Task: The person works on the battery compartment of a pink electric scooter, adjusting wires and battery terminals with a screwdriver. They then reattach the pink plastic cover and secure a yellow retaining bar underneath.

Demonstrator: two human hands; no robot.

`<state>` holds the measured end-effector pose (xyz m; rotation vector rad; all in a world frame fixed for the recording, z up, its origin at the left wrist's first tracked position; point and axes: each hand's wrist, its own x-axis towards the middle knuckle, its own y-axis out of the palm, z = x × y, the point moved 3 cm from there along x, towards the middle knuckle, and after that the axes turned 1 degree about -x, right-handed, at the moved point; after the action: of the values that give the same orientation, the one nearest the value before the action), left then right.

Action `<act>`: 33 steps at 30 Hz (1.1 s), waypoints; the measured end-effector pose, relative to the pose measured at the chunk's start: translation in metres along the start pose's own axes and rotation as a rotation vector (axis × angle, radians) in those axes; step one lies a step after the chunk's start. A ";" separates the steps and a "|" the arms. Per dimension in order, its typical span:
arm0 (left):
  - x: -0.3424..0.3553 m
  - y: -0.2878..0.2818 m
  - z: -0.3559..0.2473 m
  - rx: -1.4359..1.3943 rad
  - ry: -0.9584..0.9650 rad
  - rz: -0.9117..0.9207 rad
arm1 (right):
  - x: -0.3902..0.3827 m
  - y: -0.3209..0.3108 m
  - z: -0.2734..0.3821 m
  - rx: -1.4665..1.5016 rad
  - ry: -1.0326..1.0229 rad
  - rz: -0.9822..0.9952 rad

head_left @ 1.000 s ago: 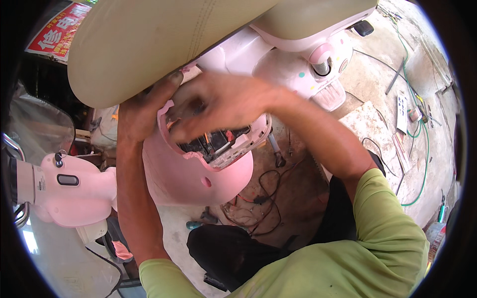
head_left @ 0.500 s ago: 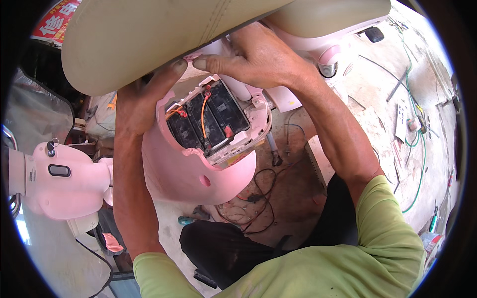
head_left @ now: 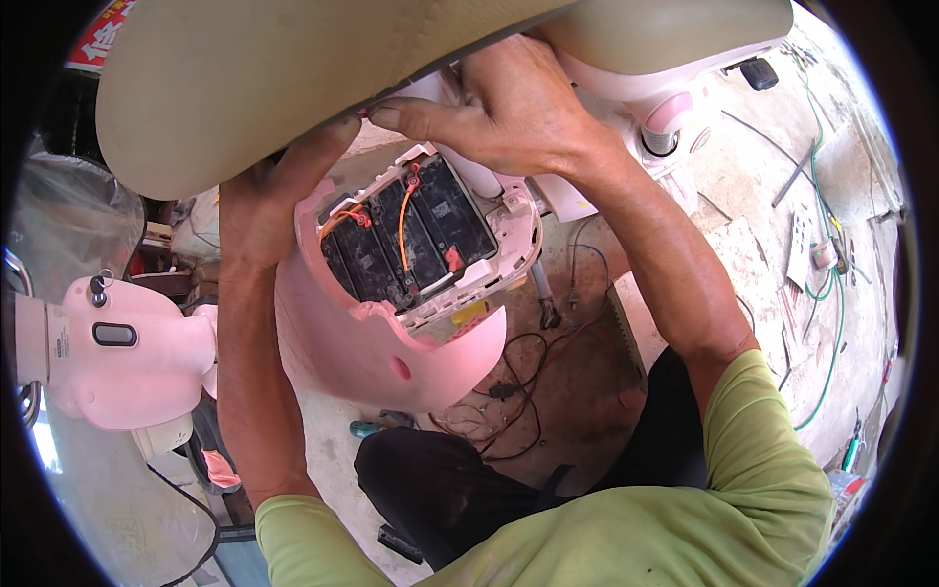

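Observation:
A curved pink body panel (head_left: 391,362) of a scooter wraps round an open battery bay. My left hand (head_left: 269,201) and my right hand (head_left: 509,112) reach to its far rim, below the tilted beige seat (head_left: 284,88). Both thumbs bear on the pink edge there, their tips close together; the other fingers are mostly hidden behind the seat and panel, but the hands look closed on it. Between my forearms, black batteries (head_left: 411,235) sit in a pale tray, joined by an orange wire (head_left: 402,230) with red terminal covers.
At left stands another pink scooter part (head_left: 127,352) with keys (head_left: 99,287) in its lock. Dark cables (head_left: 523,391) and a teal-handled tool (head_left: 365,428) lie on the floor. A green hose (head_left: 836,342) and scattered parts lie at right. My knees flank the cables.
The pink panel has shifted slightly away from the battery tray at its near side, showing more yellow beneath. The seat fills more of the upper left. My hands keep nearly the same position.

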<state>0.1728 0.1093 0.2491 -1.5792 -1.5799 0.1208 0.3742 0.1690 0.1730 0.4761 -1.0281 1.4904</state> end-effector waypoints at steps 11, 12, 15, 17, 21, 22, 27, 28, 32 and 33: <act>0.009 -0.009 0.008 0.076 0.027 0.056 | 0.004 -0.009 0.009 -0.001 0.055 0.068; 0.008 -0.008 0.010 0.069 0.014 0.061 | 0.004 -0.009 0.009 0.014 0.054 0.071; 0.007 -0.005 0.015 0.018 -0.006 0.048 | 0.006 -0.007 0.001 0.075 -0.106 -0.053; 0.007 -0.005 0.015 0.003 0.012 0.049 | 0.006 -0.006 -0.001 0.099 -0.131 -0.066; 0.007 -0.011 0.018 0.096 0.040 0.036 | 0.005 -0.006 0.005 0.079 -0.013 0.026; 0.008 -0.014 0.019 0.120 0.035 0.038 | 0.005 -0.005 0.005 0.069 -0.007 0.022; 0.008 -0.023 0.028 0.250 0.070 0.072 | 0.006 -0.005 0.008 -0.021 0.079 0.051; 0.009 -0.025 0.031 0.291 0.102 0.072 | 0.005 -0.003 0.008 -0.042 0.090 0.058; 0.013 -0.039 0.050 0.275 0.004 0.102 | 0.000 0.006 0.008 -0.099 0.048 -0.132; 0.012 -0.041 0.054 0.207 -0.088 0.078 | 0.000 0.007 0.007 -0.097 0.033 -0.154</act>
<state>0.1106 0.1389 0.2470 -1.4895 -1.5199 0.3886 0.3658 0.1638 0.1747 0.4498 -1.0096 1.3023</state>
